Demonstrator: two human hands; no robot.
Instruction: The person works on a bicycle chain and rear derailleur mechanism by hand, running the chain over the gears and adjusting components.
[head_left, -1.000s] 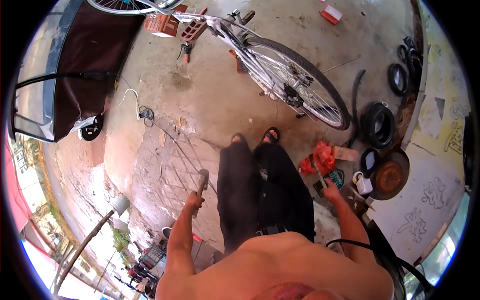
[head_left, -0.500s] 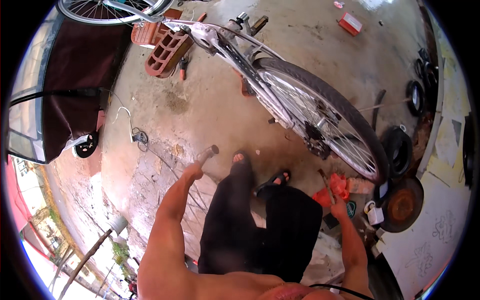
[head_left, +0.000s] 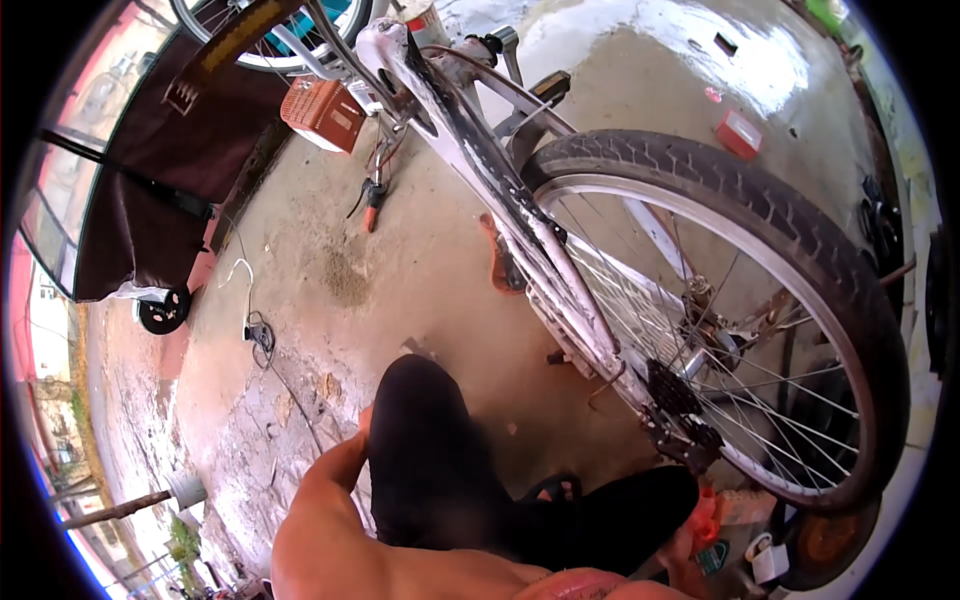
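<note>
My left hand (head_left: 361,428) is largely behind my bent left knee (head_left: 415,395); the head of the hammer it grips (head_left: 419,348) peeks out beyond the knee. My right hand (head_left: 678,548) is low right, mostly hidden by my right leg (head_left: 630,505), so its fingers and contents are unclear. Just above my knees is a white bicycle frame (head_left: 500,210) with its rear wheel (head_left: 855,300), chipped paint, chain and sprockets (head_left: 672,390). A red plastic bag (head_left: 703,525) lies beside my right hand. A sandal (head_left: 555,489) shows between my legs.
An orange-gripped handlebar (head_left: 371,215), orange box (head_left: 322,110) and red box (head_left: 738,133) are on the concrete floor (head_left: 300,260) beyond. A second wheel (head_left: 255,55) is top left. A dark-red covered vehicle (head_left: 135,230), cable (head_left: 262,338) and pole (head_left: 115,510) stand left; tyres (head_left: 882,225) lie right.
I have moved forward and lower, knees now bent up. The bicycle fills much more of the view. My hands, seen earlier with tools, have become mostly hidden behind my legs.
</note>
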